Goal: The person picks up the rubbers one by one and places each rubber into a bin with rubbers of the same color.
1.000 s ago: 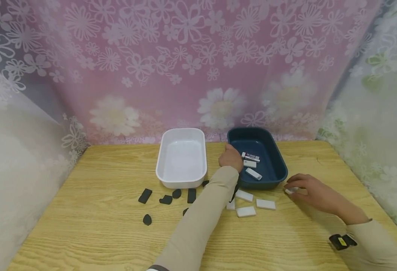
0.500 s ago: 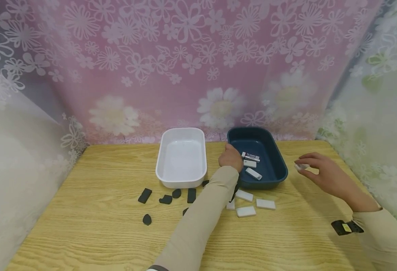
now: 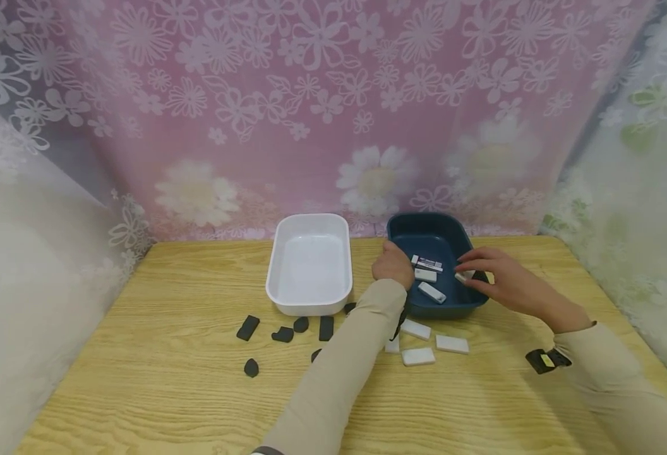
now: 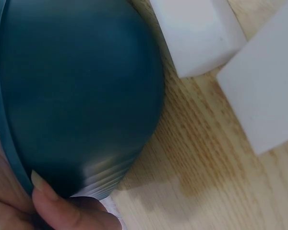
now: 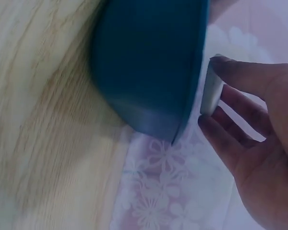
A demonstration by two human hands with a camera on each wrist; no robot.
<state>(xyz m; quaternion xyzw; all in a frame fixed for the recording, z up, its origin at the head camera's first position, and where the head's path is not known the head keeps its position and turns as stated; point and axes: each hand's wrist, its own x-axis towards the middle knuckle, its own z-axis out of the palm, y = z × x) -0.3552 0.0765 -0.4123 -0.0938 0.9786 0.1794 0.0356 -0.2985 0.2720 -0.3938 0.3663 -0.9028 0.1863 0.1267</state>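
Observation:
My left hand (image 3: 393, 265) grips the left rim of a dark blue basin (image 3: 441, 311); the left wrist view shows the thumb (image 4: 62, 206) over the rim. Above the basin's right side, my right hand (image 3: 506, 284) pinches a small white eraser (image 5: 211, 91) between thumb and fingertips, beside the rim in the right wrist view. Inside the basin lie a plain white eraser (image 3: 432, 292), another white one (image 3: 425, 275) and one in a printed sleeve (image 3: 429, 263). Several white blocks, such as one nearest the front (image 3: 419, 356), lie on the table before the basin.
A white basin (image 3: 309, 310) stands left of the blue one. Several black pieces, some oblong (image 3: 248, 328) and some rounded (image 3: 251, 367), lie on the wooden table (image 3: 168, 379) in front of it. The left forearm (image 3: 333, 373) partly covers some of them. A floral curtain (image 3: 288, 158) hangs behind.
My right hand lifted the white eraser off the table right of the blue basin, then moved left over its rim. My left hand stays on the rim.

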